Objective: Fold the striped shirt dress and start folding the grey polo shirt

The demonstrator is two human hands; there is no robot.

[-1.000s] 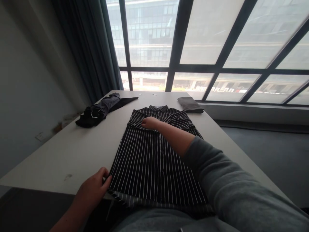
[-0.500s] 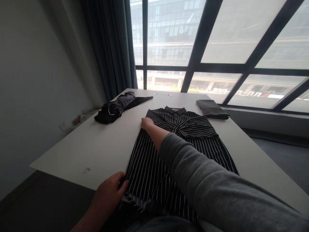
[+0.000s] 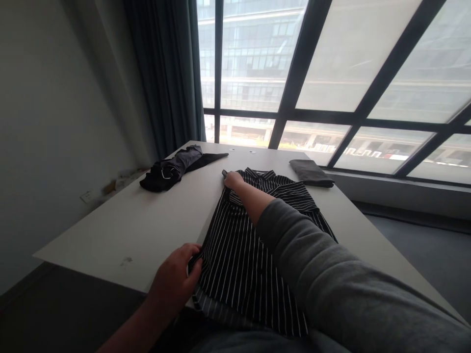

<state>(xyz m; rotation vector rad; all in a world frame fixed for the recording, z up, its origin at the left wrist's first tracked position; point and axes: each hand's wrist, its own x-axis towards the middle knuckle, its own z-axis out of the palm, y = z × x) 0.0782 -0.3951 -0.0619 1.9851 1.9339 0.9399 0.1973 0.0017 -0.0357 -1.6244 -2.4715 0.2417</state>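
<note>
A black shirt with white stripes lies on the white table, its collar toward the window and its hem at my body. My right hand reaches across it and grips the shirt's left edge near the shoulder, lifting a bit of cloth. Lower down, my left hand pinches the same left edge near the hem, thumb on top. One sleeve lies folded across the chest toward the right. My right forearm, in a grey sleeve, hides part of the shirt's middle and right side.
A heap of black and grey clothing lies at the table's far left. A folded dark grey cloth rests at the far right. Behind stand a dark curtain and a large framed window.
The shirt's left edge has been raised and drawn inward to the right, both hands gripping it. The camera view has shifted slightly.
</note>
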